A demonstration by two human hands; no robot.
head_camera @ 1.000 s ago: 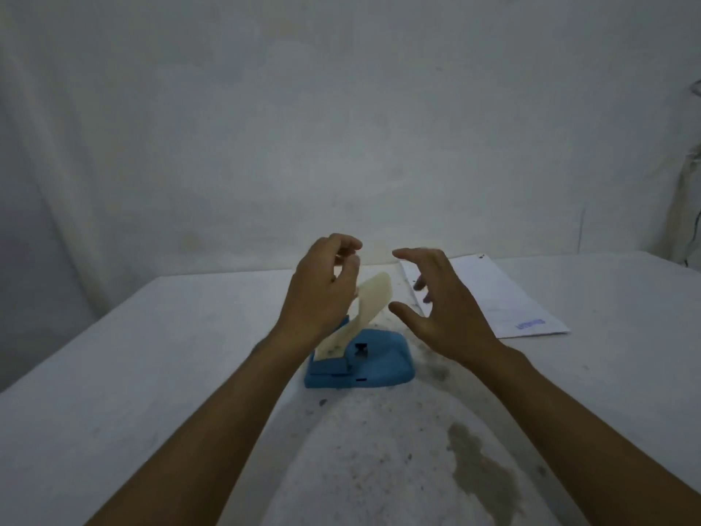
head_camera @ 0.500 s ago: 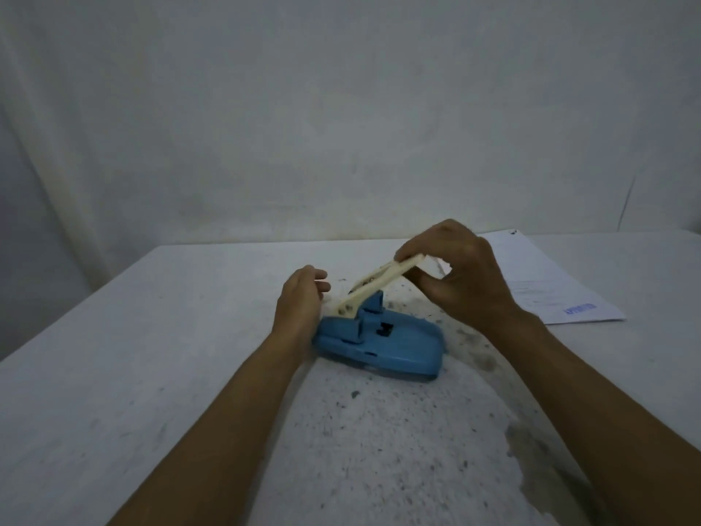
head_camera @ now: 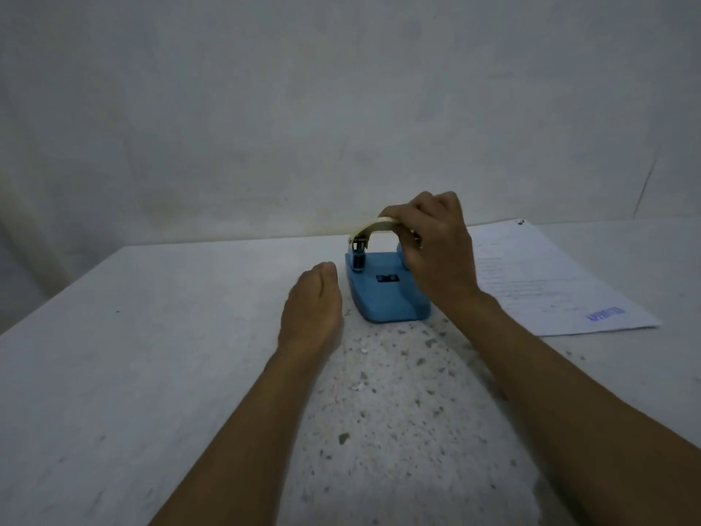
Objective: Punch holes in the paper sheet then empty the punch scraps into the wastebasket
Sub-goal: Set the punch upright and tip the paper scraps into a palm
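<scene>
A blue hole punch (head_camera: 383,298) with a cream lever stands on the white table (head_camera: 151,373), a little beyond the middle. My right hand (head_camera: 432,252) is closed over the top of the cream lever (head_camera: 373,226), covering the punch's right side. My left hand (head_camera: 313,309) rests on the table just left of the punch, fingers together and curled down, holding nothing and not touching the punch. The printed paper sheet (head_camera: 550,286) lies flat to the right of the punch, with a blue stamp near its front corner. No wastebasket is in view.
A pale wall (head_camera: 341,108) rises right behind the table's far edge. The table's surface in front of the punch is speckled with small paper scraps (head_camera: 364,351) and dark flecks. A darker stain sits at the lower right.
The punch has been turned so its base points toward me. My right hand stayed on the lever and shifted over its top; my left hand let go and settled beside the punch.
</scene>
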